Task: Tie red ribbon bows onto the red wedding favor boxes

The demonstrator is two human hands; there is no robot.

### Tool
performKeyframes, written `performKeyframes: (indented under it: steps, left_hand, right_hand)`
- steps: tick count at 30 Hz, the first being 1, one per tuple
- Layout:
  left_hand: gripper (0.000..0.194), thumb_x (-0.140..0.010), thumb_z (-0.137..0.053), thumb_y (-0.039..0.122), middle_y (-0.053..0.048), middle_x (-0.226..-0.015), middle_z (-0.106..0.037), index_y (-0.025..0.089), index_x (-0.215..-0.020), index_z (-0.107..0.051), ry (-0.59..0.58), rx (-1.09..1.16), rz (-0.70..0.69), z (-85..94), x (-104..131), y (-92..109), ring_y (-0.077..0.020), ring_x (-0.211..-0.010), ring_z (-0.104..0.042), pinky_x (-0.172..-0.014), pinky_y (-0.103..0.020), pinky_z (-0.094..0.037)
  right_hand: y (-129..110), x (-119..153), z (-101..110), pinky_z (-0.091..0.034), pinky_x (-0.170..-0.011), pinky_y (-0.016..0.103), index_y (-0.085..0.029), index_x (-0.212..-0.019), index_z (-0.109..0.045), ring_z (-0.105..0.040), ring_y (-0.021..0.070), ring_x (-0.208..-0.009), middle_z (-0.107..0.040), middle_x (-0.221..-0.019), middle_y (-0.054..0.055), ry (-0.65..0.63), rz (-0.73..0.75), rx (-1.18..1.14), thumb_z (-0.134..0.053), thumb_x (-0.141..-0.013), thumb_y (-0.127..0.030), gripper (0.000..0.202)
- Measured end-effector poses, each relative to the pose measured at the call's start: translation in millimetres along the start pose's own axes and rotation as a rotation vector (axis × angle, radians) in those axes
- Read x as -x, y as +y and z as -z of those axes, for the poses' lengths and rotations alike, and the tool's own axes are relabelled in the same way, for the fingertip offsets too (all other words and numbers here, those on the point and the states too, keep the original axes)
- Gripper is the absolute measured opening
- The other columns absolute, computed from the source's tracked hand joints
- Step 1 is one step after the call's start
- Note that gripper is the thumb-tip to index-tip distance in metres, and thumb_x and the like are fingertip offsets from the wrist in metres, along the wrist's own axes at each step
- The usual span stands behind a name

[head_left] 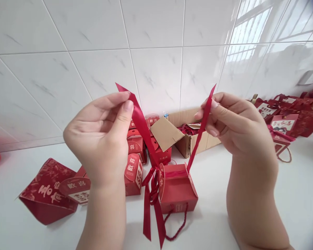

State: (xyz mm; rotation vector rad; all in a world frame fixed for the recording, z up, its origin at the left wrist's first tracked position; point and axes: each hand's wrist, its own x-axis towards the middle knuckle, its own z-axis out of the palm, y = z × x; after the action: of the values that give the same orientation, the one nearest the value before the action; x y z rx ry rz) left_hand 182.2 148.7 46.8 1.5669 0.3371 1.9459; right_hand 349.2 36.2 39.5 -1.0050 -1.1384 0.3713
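Note:
A small red gift box (178, 189) sits on the white table with a twisted cord handle lying at its front. Red ribbon (143, 128) runs up from the box in two lengths. My left hand (104, 132) pinches one length near its pointed end between thumb and fingertips. Between the thumb and fingers of my right hand (237, 121) is the other length, raised to about the same height. A bow with two hanging tails (153, 194) is on the left side of the box. Both hands are above the box, not touching it.
More red boxes (134, 170) stand behind and left, beside a larger dark red box (49, 191). An open cardboard carton (206, 142) with red contents is against the tiled wall (156, 69). Red gift bags (302, 118) crowd the right back.

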Motion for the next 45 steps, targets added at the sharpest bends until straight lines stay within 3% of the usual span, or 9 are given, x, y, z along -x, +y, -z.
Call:
performKeyframes:
  steps: [7, 10, 14, 18, 22, 25, 30, 39, 45]
  left_hand:
    - [0.023, -0.072, -0.076, 0.010, 0.005, -0.075, -0.074, 0.032, -0.080, -0.076, 0.020, 0.002, -0.109, 0.2, -2, -4, -0.0171, -0.070, -0.068, -0.068, -0.035, -0.062]
    - [0.025, -0.072, -0.075, 0.007, 0.005, -0.069, -0.073, 0.027, -0.087, -0.076, -0.080, 0.071, -0.083, 3.6, 1, -2, -0.0111, -0.062, -0.065, -0.063, -0.025, -0.059]
    - [0.029, -0.075, -0.074, 0.011, 0.004, -0.077, -0.074, 0.029, -0.099, -0.073, -0.246, 0.111, -0.023, 7.4, 7, 5, -0.0116, -0.065, -0.068, -0.068, -0.025, -0.060]
    - [0.025, -0.076, -0.073, 0.008, 0.002, -0.090, -0.074, 0.026, -0.094, -0.074, -0.319, 0.200, 0.003, 6.4, 11, 7, -0.0125, -0.075, -0.069, -0.074, -0.025, -0.059]
    - [0.021, -0.077, -0.071, 0.007, 0.001, -0.089, -0.073, 0.025, -0.088, -0.072, -0.304, 0.254, -0.001, 2.1, 14, 7, -0.0146, -0.085, -0.069, -0.079, -0.027, -0.060]
    - [0.024, -0.075, -0.074, 0.009, 0.002, -0.087, -0.071, 0.026, -0.091, -0.067, -0.276, 0.272, 0.045, 0.2, 15, 7, -0.0149, -0.080, -0.069, -0.078, -0.030, -0.060]
    - [0.017, -0.075, -0.073, 0.006, 0.003, -0.079, -0.070, 0.023, -0.071, -0.069, -0.235, 0.184, -0.021, -1.4, 18, 5, -0.0133, -0.077, -0.069, -0.074, -0.026, -0.061]
    - [0.023, -0.080, -0.070, 0.010, 0.003, -0.094, -0.076, 0.028, -0.093, -0.075, -0.254, 0.069, -0.030, -0.6, 26, 13, -0.0149, -0.088, -0.070, -0.080, -0.026, -0.060]
    - [0.024, -0.079, -0.071, 0.014, 0.002, -0.094, -0.076, 0.029, -0.098, -0.074, -0.281, 0.033, 0.012, 0.9, 27, 11, -0.0130, -0.079, -0.070, -0.075, -0.025, -0.060]
  right_hand:
    - [3, 4, -12, -0.033, -0.038, 0.020, -0.019, -0.076, -0.061, -0.049, 0.0051, -0.043, -0.066, -0.069, 0.001, 0.114, 0.054, -0.053, -0.065, -0.086, -0.029, 0.015]
    - [4, 4, -13, -0.034, -0.038, 0.020, -0.019, -0.074, -0.062, -0.048, 0.0051, -0.042, -0.065, -0.064, -0.001, 0.154, 0.099, -0.043, -0.066, -0.085, -0.027, 0.014]
    - [4, 4, -19, -0.038, -0.039, 0.019, -0.019, -0.071, -0.063, -0.051, 0.0062, -0.045, -0.062, -0.058, -0.003, 0.253, 0.215, -0.003, -0.068, -0.083, -0.025, 0.014]
    - [3, 7, -26, -0.048, -0.049, 0.021, -0.019, -0.072, -0.064, -0.059, 0.0086, -0.051, -0.061, -0.057, -0.003, 0.326, 0.255, 0.068, -0.068, -0.083, -0.026, 0.013]
    - [1, 11, -28, -0.049, -0.050, 0.023, -0.019, -0.070, -0.063, -0.059, 0.0098, -0.051, -0.060, -0.054, -0.003, 0.374, 0.257, 0.120, -0.070, -0.081, -0.028, 0.015]
    - [2, 13, -27, -0.045, -0.045, 0.023, -0.019, -0.070, -0.063, -0.057, 0.0093, -0.049, -0.062, -0.057, -0.003, 0.407, 0.272, 0.138, -0.070, -0.081, -0.029, 0.016]
    - [5, 13, -26, -0.044, -0.045, 0.023, -0.020, -0.072, -0.064, -0.058, 0.0093, -0.051, -0.062, -0.059, -0.002, 0.436, 0.311, 0.167, -0.069, -0.082, -0.030, 0.015]
    - [3, 16, -28, -0.044, -0.045, 0.022, -0.019, -0.072, -0.064, -0.054, 0.0081, -0.050, -0.053, -0.052, -0.005, 0.477, 0.327, 0.160, -0.068, -0.082, -0.033, 0.018]
    - [3, 18, -29, -0.041, -0.043, 0.025, -0.021, -0.075, -0.065, -0.052, 0.0088, -0.048, -0.062, -0.062, -0.002, 0.494, 0.311, 0.148, -0.068, -0.083, -0.034, 0.016]
